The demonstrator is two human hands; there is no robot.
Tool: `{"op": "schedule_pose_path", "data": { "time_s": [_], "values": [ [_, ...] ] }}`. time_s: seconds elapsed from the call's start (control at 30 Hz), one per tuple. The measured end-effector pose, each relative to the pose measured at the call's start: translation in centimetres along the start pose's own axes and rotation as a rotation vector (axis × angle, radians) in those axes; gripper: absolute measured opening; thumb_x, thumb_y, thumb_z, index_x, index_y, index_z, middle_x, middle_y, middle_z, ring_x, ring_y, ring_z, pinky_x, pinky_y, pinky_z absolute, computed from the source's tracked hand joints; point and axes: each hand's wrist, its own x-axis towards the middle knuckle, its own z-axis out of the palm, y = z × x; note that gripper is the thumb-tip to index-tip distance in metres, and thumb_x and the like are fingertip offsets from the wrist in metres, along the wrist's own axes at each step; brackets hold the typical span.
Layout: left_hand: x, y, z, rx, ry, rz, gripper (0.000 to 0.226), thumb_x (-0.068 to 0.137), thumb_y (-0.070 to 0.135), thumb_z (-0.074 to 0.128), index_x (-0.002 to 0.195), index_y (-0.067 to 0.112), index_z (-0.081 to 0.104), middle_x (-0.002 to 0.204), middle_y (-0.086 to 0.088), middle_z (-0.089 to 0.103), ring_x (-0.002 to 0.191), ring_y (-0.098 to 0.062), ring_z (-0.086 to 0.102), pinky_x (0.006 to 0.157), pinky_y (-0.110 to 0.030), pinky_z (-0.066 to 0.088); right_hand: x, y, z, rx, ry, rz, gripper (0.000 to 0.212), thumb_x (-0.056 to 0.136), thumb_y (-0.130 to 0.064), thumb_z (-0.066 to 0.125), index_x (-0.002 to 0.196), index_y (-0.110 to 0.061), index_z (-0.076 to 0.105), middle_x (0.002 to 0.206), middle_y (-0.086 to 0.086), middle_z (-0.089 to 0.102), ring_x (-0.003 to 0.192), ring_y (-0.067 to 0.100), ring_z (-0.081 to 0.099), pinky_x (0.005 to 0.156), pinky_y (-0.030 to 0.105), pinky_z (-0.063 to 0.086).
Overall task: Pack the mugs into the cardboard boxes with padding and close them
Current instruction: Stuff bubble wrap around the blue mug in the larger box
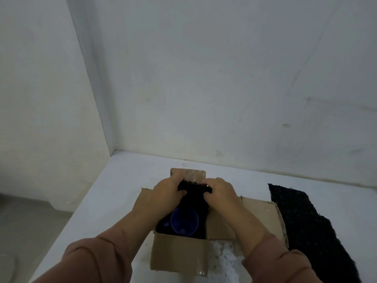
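Note:
An open cardboard box (179, 254) sits on the white surface with its flaps spread out. A blue mug (184, 221) stands upright inside it, surrounded by dark padding. My left hand (167, 193) and my right hand (221, 192) both grip the top edge of a black padding piece (193, 187) at the far side of the box, above the mug. The lower part of that padding drops into the box behind the mug.
A second sheet of dark padding (306, 225) lies flat on the surface to the right of the box. White walls rise behind and to the left, meeting in a corner. The surface's left edge drops to a grey floor (30, 221).

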Motion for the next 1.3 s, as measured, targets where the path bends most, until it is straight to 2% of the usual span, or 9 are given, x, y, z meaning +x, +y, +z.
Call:
{"op": "schedule_pose_path", "data": {
  "time_s": [0.23,0.37,0.53,0.6,0.7,0.8,1.03,1.2,1.3],
  "values": [
    [0.1,-0.8,0.5,0.237,-0.074,0.034,0.01,0.091,0.008,0.042,0.099,0.014,0.045,0.086,-0.007,0.062,0.075,-0.02,0.06,0.06,-0.028,0.046,-1.2,0.8,2.5,-0.162,0.134,-0.172,0.028,0.089,-0.008,0.046,0.115,-0.014,0.054,0.103,0.009,0.055,0.081,0.026,0.055,0.059,0.025,0.032],
    [-0.7,-0.8,1.1,0.334,-0.142,0.123,0.013,0.09,0.01,0.042,0.102,0.015,0.046,0.091,-0.007,0.059,0.073,-0.021,0.059,0.056,-0.03,0.04,-1.9,0.4,3.3,-0.374,0.116,-0.296,0.021,0.061,-0.006,0.065,0.077,-0.017,0.057,0.069,0.003,0.053,0.045,0.01,0.029,0.043,0.009,0.0],
    [-1.5,-2.1,0.9,0.541,-0.114,0.27,0.027,0.087,0.041,0.04,0.113,0.031,0.042,0.103,0.008,0.062,0.058,-0.011,0.048,0.048,-0.022,0.034,-1.8,1.3,4.9,-0.523,-0.009,-0.281,0.029,0.053,-0.015,0.081,0.072,-0.016,0.058,0.064,0.005,0.058,0.041,0.018,0.052,0.035,0.022,0.033],
    [-1.5,-2.3,1.0,0.57,-0.139,0.282,0.022,0.09,0.037,0.035,0.109,0.031,0.041,0.103,0.003,0.064,0.068,-0.018,0.059,0.061,-0.032,0.049,-1.7,1.0,5.2,-0.57,0.013,-0.257,0.031,0.048,-0.016,0.083,0.065,-0.016,0.057,0.059,0.004,0.055,0.041,0.018,0.052,0.036,0.022,0.028],
    [-1.2,-2.0,1.2,0.615,-0.189,0.237,0.022,0.096,0.016,0.037,0.116,0.018,0.046,0.108,-0.004,0.06,0.084,-0.024,0.062,0.066,-0.032,0.046,-1.7,0.5,5.4,-0.59,0.032,-0.26,0.016,0.059,-0.015,0.075,0.068,-0.014,0.061,0.067,0.007,0.061,0.054,0.022,0.057,0.046,0.026,0.028],
    [-0.9,-1.4,1.6,0.626,-0.19,0.209,0.023,0.094,0.013,0.042,0.117,0.016,0.046,0.108,-0.007,0.06,0.09,-0.025,0.063,0.067,-0.033,0.045,-1.9,0.0,5.4,-0.645,0.023,-0.254,0.024,0.04,-0.024,0.078,0.053,-0.02,0.058,0.05,0.0,0.057,0.041,0.015,0.05,0.042,0.023,0.024],
    [0.4,-1.6,3.4,0.553,-0.224,0.099,0.023,0.093,0.017,0.044,0.114,0.016,0.051,0.109,-0.007,0.064,0.095,-0.025,0.065,0.08,-0.038,0.054,-1.9,-0.1,5.1,-0.713,0.079,-0.265,0.04,0.029,-0.028,0.085,0.061,-0.025,0.063,0.036,-0.002,0.05,0.029,0.011,0.045,0.042,0.019,0.016],
    [1.3,-1.8,3.9,0.618,-0.311,0.007,0.024,0.096,0.013,0.043,0.118,0.011,0.051,0.119,-0.012,0.062,0.105,-0.026,0.062,0.091,-0.036,0.049,-1.6,0.5,5.5,-0.722,0.079,-0.272,0.034,0.041,-0.024,0.083,0.068,-0.02,0.063,0.054,0.0,0.061,0.041,0.018,0.054,0.048,0.024,0.034],
    [0.9,-2.0,3.2,0.648,-0.254,0.055,0.019,0.096,0.01,0.041,0.11,0.008,0.055,0.112,-0.008,0.063,0.1,-0.023,0.063,0.082,-0.03,0.047,-1.1,0.3,5.3,-0.717,0.054,-0.289,0.037,0.025,-0.022,0.082,0.051,-0.022,0.055,0.044,-0.004,0.054,0.035,0.015,0.048,0.049,0.022,0.031]
  ]
}}
